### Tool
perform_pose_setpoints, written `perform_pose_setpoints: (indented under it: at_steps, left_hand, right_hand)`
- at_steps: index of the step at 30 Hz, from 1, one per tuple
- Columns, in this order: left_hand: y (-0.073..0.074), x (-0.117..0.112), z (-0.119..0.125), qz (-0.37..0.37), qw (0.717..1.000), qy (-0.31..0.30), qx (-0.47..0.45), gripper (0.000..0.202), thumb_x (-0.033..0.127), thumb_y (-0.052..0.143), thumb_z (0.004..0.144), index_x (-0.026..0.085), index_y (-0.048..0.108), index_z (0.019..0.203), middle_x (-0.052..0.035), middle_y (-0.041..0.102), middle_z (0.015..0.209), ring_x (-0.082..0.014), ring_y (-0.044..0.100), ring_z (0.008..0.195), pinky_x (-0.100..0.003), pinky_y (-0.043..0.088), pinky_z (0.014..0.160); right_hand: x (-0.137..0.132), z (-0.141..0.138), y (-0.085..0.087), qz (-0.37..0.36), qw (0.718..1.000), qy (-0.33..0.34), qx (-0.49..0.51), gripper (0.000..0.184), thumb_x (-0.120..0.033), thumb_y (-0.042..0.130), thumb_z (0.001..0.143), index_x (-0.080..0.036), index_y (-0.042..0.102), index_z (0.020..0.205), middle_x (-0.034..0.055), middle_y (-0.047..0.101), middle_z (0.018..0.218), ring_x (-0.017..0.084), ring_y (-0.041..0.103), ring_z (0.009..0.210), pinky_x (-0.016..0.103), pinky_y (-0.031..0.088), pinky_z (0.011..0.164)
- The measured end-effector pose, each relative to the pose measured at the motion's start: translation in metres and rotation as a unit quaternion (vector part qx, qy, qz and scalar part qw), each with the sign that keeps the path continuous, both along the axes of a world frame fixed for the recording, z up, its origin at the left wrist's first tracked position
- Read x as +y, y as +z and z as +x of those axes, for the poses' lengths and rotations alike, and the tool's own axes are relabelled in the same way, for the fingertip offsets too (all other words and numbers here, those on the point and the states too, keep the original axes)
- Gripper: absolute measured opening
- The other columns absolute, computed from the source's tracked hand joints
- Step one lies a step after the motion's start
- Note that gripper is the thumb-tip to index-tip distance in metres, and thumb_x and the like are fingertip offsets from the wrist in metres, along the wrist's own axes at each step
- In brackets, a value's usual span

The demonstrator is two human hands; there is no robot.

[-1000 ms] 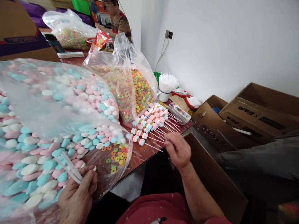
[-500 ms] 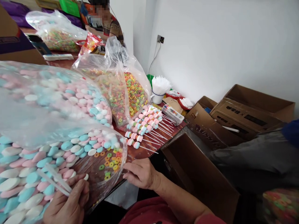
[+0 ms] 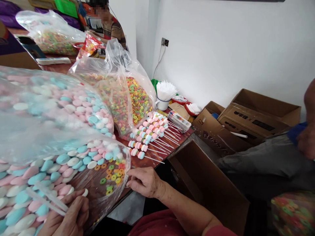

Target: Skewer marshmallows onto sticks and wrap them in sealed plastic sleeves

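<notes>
Left hand fingers closed on white sticks, against the candy bag on the counter; right hand curled, touching the bag's mouth, grip unclear; skewers lie just beyond.

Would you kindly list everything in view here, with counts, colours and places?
pastel sweets bag: one, clear, holding pink, blue and white sweets, near left
ring sweets bags: two, clear, holding multicoloured rings, centre and far left
loose rings: a handful, multicoloured, in the near bag's corner
sweet skewers: one row, pastel, centre
cup of sticks: one, white, behind the skewers
cardboard boxes: several, brown, right
table: one, brown, under the bags
person in stripes: one, far behind
person in grey: one, right edge
left hand: fingers closed on white sticks, bottom left
right hand: at the pastel bag's edge
</notes>
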State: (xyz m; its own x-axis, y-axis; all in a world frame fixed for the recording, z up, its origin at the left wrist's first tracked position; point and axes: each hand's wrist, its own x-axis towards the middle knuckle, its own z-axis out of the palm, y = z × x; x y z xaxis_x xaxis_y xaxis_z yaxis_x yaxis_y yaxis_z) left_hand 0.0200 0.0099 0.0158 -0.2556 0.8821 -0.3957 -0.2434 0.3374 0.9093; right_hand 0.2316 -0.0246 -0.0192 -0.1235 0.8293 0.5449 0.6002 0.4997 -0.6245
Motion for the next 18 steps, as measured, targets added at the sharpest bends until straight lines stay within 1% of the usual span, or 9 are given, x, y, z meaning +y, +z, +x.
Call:
perform_pose_setpoints:
  at_steps: [2, 5, 9, 13, 15, 18]
  left_hand:
    - [0.002, 0.001, 0.000, 0.002, 1.000, -0.005, -0.003, 0.025, 0.029, 0.083, 0.058, 0.020, 0.071, 0.079, 0.0026, 0.062, 0.064, -0.0079, 0.053, 0.056, -0.010, 0.043, 0.044]
    - [0.006, 0.001, 0.000, -0.002, 1.000, -0.013, 0.000, 0.026, 0.031, 0.083, 0.058, 0.020, 0.070, 0.077, 0.0025, 0.060, 0.060, -0.0090, 0.052, 0.054, -0.011, 0.041, 0.041]
    - [0.015, 0.002, 0.003, -0.040, 0.999, -0.012, 0.006, 0.024, 0.035, 0.082, 0.060, 0.020, 0.069, 0.074, 0.0021, 0.059, 0.060, -0.0094, 0.052, 0.053, -0.013, 0.041, 0.041]
    - [0.024, 0.003, 0.009, -0.078, 0.997, 0.013, -0.001, 0.024, 0.038, 0.080, 0.061, 0.020, 0.068, 0.072, 0.0021, 0.058, 0.060, -0.0085, 0.051, 0.054, -0.012, 0.040, 0.043]
    - [0.026, 0.003, 0.010, -0.084, 0.996, 0.011, 0.005, 0.024, 0.038, 0.079, 0.061, 0.020, 0.068, 0.072, 0.0020, 0.058, 0.060, -0.0088, 0.051, 0.054, -0.013, 0.040, 0.042]
    - [0.021, 0.003, 0.007, -0.070, 0.997, -0.008, 0.023, 0.027, 0.040, 0.079, 0.060, 0.019, 0.068, 0.073, 0.0017, 0.057, 0.058, -0.0094, 0.050, 0.051, -0.015, 0.037, 0.040]
  right_hand:
    - [0.000, 0.000, 0.001, 0.007, 1.000, -0.002, 0.006, 0.034, -0.042, 0.046, 0.101, -0.013, 0.062, 0.109, 0.0032, 0.069, 0.073, 0.011, 0.061, 0.057, 0.019, 0.049, 0.058]
    - [0.000, 0.000, 0.000, -0.008, 1.000, 0.001, -0.009, 0.034, -0.041, 0.045, 0.102, -0.013, 0.061, 0.112, 0.0040, 0.069, 0.075, 0.012, 0.062, 0.059, 0.020, 0.050, 0.060]
    - [0.000, 0.001, 0.000, -0.014, 1.000, 0.005, -0.017, 0.034, -0.040, 0.044, 0.102, -0.013, 0.060, 0.113, 0.0041, 0.069, 0.075, 0.012, 0.064, 0.062, 0.020, 0.051, 0.061]
    - [0.000, 0.002, 0.005, -0.007, 1.000, 0.000, -0.022, 0.035, -0.041, 0.041, 0.103, -0.014, 0.061, 0.112, 0.0038, 0.070, 0.074, 0.012, 0.064, 0.063, 0.020, 0.051, 0.062]
    - [0.001, 0.002, 0.007, 0.003, 1.000, 0.000, -0.022, 0.035, -0.040, 0.040, 0.103, -0.013, 0.061, 0.110, 0.0041, 0.069, 0.074, 0.012, 0.064, 0.063, 0.020, 0.051, 0.062]
    - [0.001, 0.001, 0.006, 0.003, 1.000, -0.004, -0.027, 0.035, -0.039, 0.040, 0.103, -0.013, 0.061, 0.109, 0.0048, 0.069, 0.074, 0.013, 0.064, 0.063, 0.021, 0.052, 0.061]
